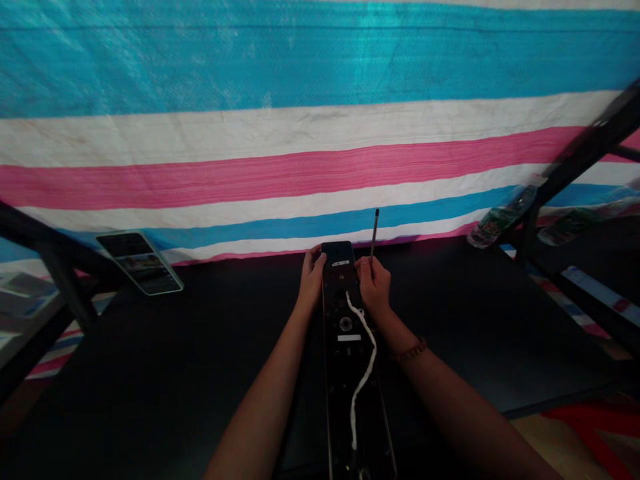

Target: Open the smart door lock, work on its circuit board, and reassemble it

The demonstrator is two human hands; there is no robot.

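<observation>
A long black panel (pixel 345 347) lies lengthwise on the dark table (pixel 200 347), running away from me, with a white cable (pixel 364 373) winding down its face. My left hand (pixel 311 280) grips the panel's far left edge, fingers closed on it. My right hand (pixel 374 287) is closed around a thin dark rod-like tool (pixel 374 233) that stands upright, its lower end at the panel's far right side. A beaded bracelet sits on my right wrist.
A phone (pixel 140 261) leans against the striped blue, white and pink tarp (pixel 300 147) at the back left. Plastic bottles (pixel 500 220) lie by a black metal frame (pixel 575 167) at the right. Another black frame bar (pixel 45 247) stands at the left.
</observation>
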